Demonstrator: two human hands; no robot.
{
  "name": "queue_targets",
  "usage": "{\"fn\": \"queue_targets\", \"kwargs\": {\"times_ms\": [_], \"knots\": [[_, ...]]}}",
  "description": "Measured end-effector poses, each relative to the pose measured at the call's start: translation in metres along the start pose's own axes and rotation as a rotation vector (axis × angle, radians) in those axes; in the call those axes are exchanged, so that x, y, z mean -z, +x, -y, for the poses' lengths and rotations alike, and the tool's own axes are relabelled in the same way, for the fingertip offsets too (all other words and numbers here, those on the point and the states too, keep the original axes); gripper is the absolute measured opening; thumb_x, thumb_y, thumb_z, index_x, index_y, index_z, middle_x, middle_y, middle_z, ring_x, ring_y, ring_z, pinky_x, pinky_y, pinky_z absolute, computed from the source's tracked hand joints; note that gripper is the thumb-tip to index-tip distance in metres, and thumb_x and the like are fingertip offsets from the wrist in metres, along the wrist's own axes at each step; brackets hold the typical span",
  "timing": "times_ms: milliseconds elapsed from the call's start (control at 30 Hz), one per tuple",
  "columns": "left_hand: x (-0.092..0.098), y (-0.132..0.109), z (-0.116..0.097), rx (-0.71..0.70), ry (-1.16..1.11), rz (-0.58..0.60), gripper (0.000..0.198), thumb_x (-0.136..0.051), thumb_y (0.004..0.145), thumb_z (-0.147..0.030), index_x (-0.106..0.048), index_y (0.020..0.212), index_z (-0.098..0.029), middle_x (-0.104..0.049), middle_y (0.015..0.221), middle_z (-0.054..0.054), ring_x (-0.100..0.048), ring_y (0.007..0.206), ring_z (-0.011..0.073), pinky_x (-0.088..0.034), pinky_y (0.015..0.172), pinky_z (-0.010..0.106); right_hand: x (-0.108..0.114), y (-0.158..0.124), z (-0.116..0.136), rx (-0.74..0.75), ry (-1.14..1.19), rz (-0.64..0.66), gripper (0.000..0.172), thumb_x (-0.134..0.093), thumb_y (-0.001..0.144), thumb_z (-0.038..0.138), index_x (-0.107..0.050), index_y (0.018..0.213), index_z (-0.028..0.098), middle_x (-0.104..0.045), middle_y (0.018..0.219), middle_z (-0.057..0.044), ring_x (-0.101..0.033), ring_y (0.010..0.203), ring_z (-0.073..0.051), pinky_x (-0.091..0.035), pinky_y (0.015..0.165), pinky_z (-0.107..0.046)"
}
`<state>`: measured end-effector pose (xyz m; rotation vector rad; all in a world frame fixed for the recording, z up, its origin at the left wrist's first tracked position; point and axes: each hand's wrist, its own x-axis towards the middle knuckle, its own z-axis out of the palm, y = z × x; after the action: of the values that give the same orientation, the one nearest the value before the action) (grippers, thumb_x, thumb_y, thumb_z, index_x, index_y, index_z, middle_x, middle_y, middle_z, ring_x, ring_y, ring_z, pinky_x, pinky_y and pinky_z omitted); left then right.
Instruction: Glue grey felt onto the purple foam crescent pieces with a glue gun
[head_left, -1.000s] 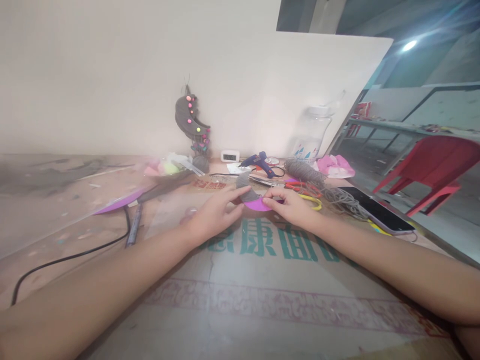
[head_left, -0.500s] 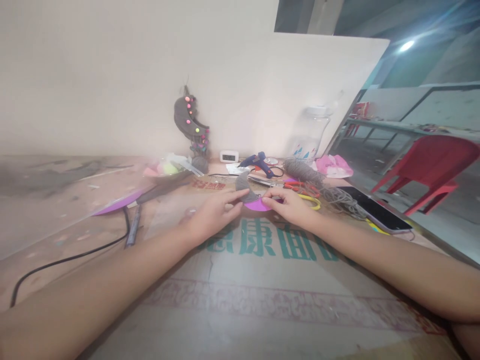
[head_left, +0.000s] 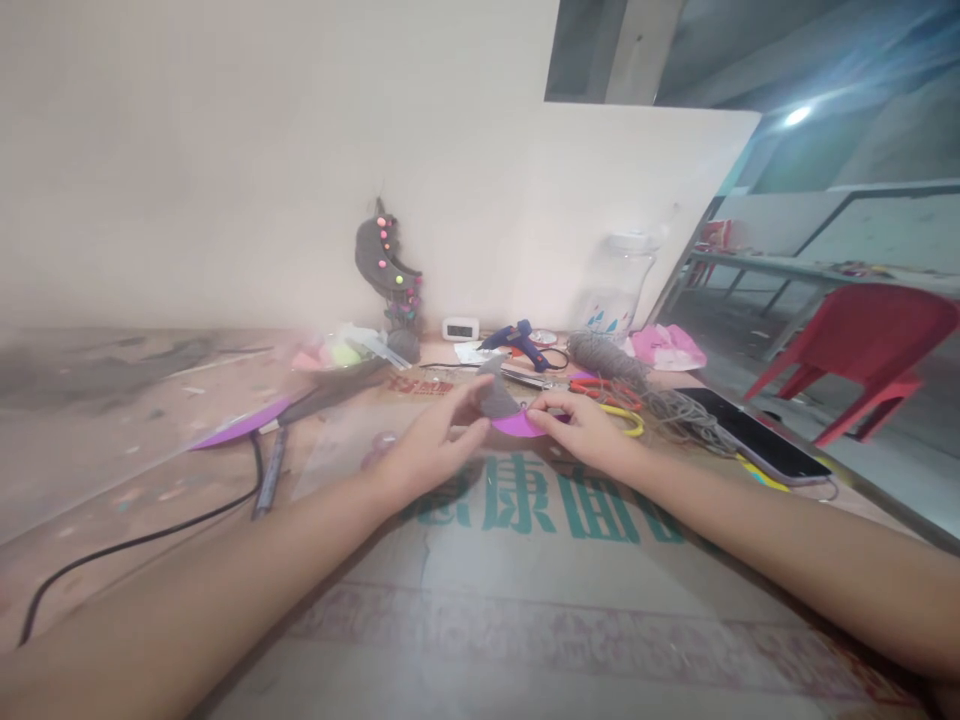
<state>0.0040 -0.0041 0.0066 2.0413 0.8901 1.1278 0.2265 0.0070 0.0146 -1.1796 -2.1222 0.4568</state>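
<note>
Apparently light and thin, the crescent [head_left: 516, 425] sits between the two hands, its purple part nearer the wearer, its far part grey and seemingly yarn-wrapped. The right hand [head_left: 581, 430] pinches the purple edge between thumb and finger; the left hand [head_left: 439, 440] curves about the grey side, though how firmly it grips I cannot tell. It would probably bend if squeezed, and the wraps could slip, so light pressure along both rims suits it best. Grey yarn [head_left: 606, 356] lies beyond the right hand.
</note>
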Motion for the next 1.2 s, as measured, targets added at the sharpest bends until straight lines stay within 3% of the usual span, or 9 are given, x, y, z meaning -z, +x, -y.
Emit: {"fn": "queue_targets", "kwargs": {"times_ms": [67,133,233,333,567,667,800,933,1200], "knots": [[-0.001,0.003,0.003,0.096,-0.132,-0.041,0.057,-0.047,0.087,-0.034,-0.031,0.139,-0.019,-0.064,0.105,0.008,-0.062,0.093,0.0174,-0.051,0.081,0.032,-0.001,-0.001,0.002,0.048,-0.043,-0.038,0.02,-0.05,0.085,0.029,-0.06,0.072,0.017,-0.062,0.076,-0.003,-0.056,0.075,-0.016,-0.041,0.069,-0.028],[-0.001,0.006,0.007,0.188,-0.187,-0.04,0.055,-0.047,0.086,-0.04,-0.037,0.135,-0.016,-0.065,0.088,0.006,-0.062,0.077,0.0157,-0.052,0.068,0.029,-0.003,-0.003,0.006,0.111,-0.065,-0.05,0.019,-0.051,0.085,0.026,-0.06,0.072,0.016,-0.063,0.076,-0.004,-0.056,0.076,-0.017,-0.041,0.071,-0.029],[0.001,0.009,0.011,0.227,-0.165,-0.017,0.038,-0.048,0.084,-0.046,-0.059,0.102,-0.013,-0.061,0.074,0.002,-0.058,0.066,0.0135,-0.049,0.06,0.025,-0.006,-0.006,0.012,0.215,-0.077,-0.024,0.018,-0.051,0.086,0.025,-0.06,0.072,0.017,-0.062,0.076,-0.005,-0.055,0.076,-0.016,-0.041,0.073,-0.03],[0.001,0.009,0.01,0.23,-0.209,-0.009,0.033,-0.049,0.084,-0.047,-0.057,0.083,-0.015,-0.058,0.071,0.0,-0.056,0.062,0.0117,-0.049,0.057,0.024,-0.004,-0.008,0.015,0.252,-0.037,0.008,0.02,-0.051,0.087,0.028,-0.06,0.073,0.016,-0.062,0.078,-0.005,-0.054,0.079,-0.017,-0.04,0.076,-0.031],[0.001,0.011,0.006,0.355,-0.429,0.066,0.03,-0.049,0.084,-0.046,-0.047,0.085,-0.016,-0.062,0.061,0.001,-0.06,0.053,0.0117,-0.047,0.051,0.021,0.004,0.0,-0.002,-0.064,0.518,-0.111,0.033,-0.039,0.092,0.041,-0.061,0.089,0.016,-0.062,0.089,-0.005,-0.049,0.06,-0.01,-0.041,0.061,-0.027],[0.003,0.011,0.007,0.366,-0.491,0.084,0.031,-0.051,0.083,-0.046,-0.047,0.086,-0.016,-0.064,0.06,0.002,-0.062,0.053,0.0124,-0.047,0.05,0.021,0.002,0.001,-0.002,-0.15,0.639,-0.023,0.029,-0.057,0.083,0.037,-0.059,0.106,0.019,-0.061,0.109,-0.006,-0.049,0.055,-0.007,-0.04,0.054,-0.025],[0.003,0.011,0.007,0.357,-0.497,0.077,0.032,-0.054,0.082,-0.046,-0.047,0.087,-0.015,-0.062,0.057,0.0,-0.061,0.051,0.0117,-0.047,0.048,0.02,-0.005,-0.002,0.008,-0.155,0.729,0.194,0.043,-0.064,0.078,0.034,-0.054,0.118,0.023,-0.06,0.117,-0.006,-0.059,0.083,-0.014,-0.046,0.067,-0.027],[0.002,0.011,0.007,0.366,-0.434,0.095,0.03,-0.052,0.084,-0.044,-0.048,0.087,-0.014,-0.062,0.054,0.0,-0.06,0.048,0.0105,-0.046,0.048,0.019,-0.009,-0.004,0.01,-0.137,0.657,0.247,0.039,-0.064,0.078,0.033,-0.057,0.113,0.019,-0.062,0.105,-0.006,-0.057,0.089,-0.015,-0.044,0.076,-0.028],[0.002,0.009,0.012,0.357,-0.358,0.148,0.032,-0.051,0.084,-0.047,-0.048,0.09,-0.015,-0.063,0.055,0.001,-0.062,0.051,0.0117,-0.049,0.051,0.021,-0.01,-0.002,0.002,-0.129,0.311,0.176,0.021,-0.061,0.078,0.034,-0.063,0.087,0.015,-0.057,0.076,-0.001,-0.047,0.065,-0.011,-0.038,0.06,-0.024]]}}
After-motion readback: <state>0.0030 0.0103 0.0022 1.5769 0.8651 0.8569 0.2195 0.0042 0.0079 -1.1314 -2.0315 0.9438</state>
